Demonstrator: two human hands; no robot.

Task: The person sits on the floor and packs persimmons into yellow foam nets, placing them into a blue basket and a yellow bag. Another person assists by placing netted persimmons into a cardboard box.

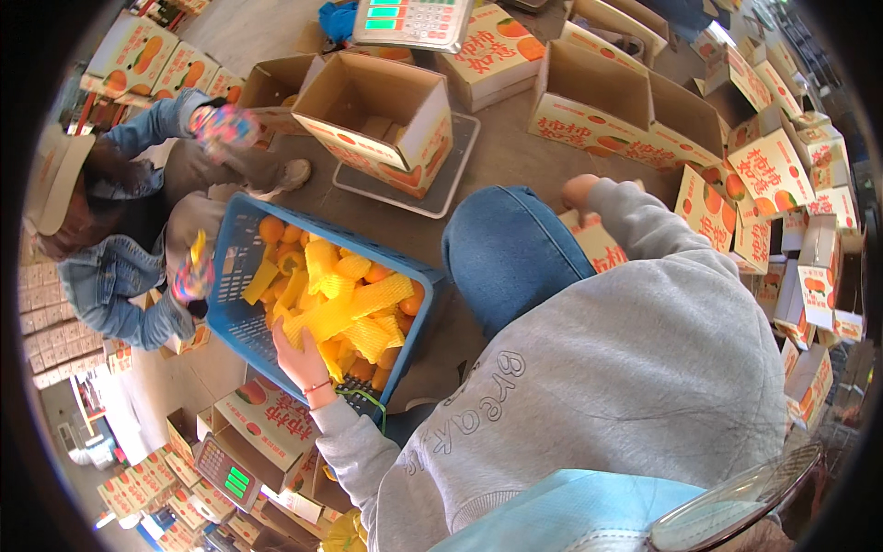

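My left hand [301, 360] is in a blue plastic crate [243, 214], its fingers and thumb around the end of a yellow foam net sleeve [365, 303]. More yellow sleeves lie loosely heaped over orange persimmons [272, 229] in the crate. Past my bent knee, my right hand [579, 193] hangs with curled fingers above a printed carton [594, 238]. Whether it holds anything is unclear. Ahead, an open cardboard carton [376, 148] stands on a scale platform [463, 148], with a few pieces at its bottom.
Across the crate a co-worker [117, 276] in patterned gloves holds something yellow at the crate's edge. A scale display [412, 24] stands behind the open carton, another scale display [227, 472] at lower left. Open cartons [593, 96] and stacked boxes [769, 162] crowd the right.
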